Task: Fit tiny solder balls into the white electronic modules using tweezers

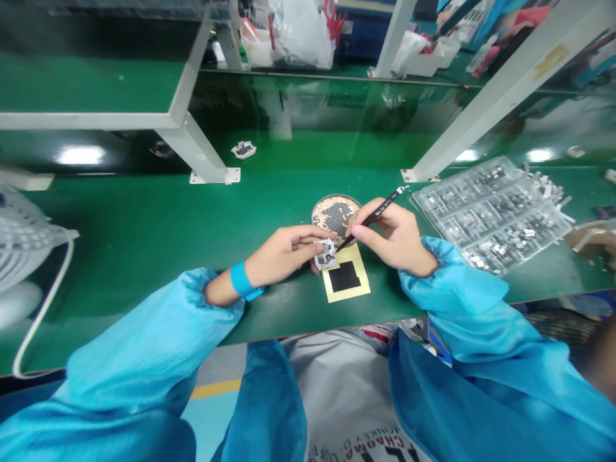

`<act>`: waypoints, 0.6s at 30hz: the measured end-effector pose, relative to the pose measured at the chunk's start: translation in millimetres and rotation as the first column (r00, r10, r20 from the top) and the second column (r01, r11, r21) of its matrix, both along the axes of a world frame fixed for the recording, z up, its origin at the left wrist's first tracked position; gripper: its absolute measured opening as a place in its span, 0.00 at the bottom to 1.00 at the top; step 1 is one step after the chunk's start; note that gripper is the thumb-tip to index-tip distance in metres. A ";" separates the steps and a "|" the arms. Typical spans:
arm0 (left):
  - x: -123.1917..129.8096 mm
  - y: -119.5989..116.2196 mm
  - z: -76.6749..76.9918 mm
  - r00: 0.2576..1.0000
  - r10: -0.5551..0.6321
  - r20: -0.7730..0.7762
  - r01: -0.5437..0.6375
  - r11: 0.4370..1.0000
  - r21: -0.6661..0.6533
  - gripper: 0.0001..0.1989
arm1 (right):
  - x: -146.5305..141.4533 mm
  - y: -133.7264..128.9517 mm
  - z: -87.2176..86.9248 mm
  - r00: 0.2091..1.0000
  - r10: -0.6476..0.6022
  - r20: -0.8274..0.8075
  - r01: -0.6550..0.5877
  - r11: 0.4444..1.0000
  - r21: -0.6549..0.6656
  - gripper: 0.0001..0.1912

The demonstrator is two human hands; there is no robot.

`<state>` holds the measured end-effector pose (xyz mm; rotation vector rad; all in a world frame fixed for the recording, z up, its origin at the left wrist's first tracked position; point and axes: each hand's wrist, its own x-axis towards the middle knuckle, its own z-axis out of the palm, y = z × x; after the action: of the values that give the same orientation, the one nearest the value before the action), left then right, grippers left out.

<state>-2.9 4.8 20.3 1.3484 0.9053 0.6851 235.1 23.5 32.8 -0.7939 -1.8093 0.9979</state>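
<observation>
left hand (283, 249) gripping white part (325, 254), right hand (392, 234) holding tweezers (373, 218)

light: bright, even, overhead | glare: glossy panel (332, 115) | edges: bowed, fisheye

Long workbench (120, 218) with a glossy green top ran across the view. Pale metal frame uprights (195, 144) stood on it, fixed by flat foot plates (214, 176). Green shelf (86, 83) at upper left; a shiny green panel (308, 109) behind. Lights showed as white glare (80, 154) on the green. Past the bench, a white plastic bag (301, 32). Below its near edge, grey floor (216, 362) with a yellow line (215, 388).
</observation>
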 end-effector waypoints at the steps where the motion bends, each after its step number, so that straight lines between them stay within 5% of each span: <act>1: -0.5 0.1 -0.4 1.000 0.003 0.004 -0.004 1.000 0.012 0.15 | 1.2 0.5 0.2 1.000 -0.001 -0.001 0.001 1.000 0.004 0.07; 6: -1.5 0.3 -5.2 1.000 0.014 0.021 -0.015 0.999 0.039 0.16 | 2.0 2.0 -0.3 0.998 0.049 0.036 -0.050 0.998 0.029 0.06; 11: -1.9 0.8 -3.4 1.000 0.013 0.028 -0.015 0.998 0.067 0.15 | -1.8 1.5 0.2 0.993 0.119 0.019 -0.117 0.990 -0.084 0.08; 18: -5.1 5.1 -5.8 1.000 0.010 -0.006 -0.009 0.989 0.150 0.19 | 7.1 17.4 2.0 0.939 0.327 -0.107 -0.344 0.875 -0.341 0.10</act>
<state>-7.9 9.9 14.6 1.4813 0.8795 0.7685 242.2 40.9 34.8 -0.6702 -1.7861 1.5936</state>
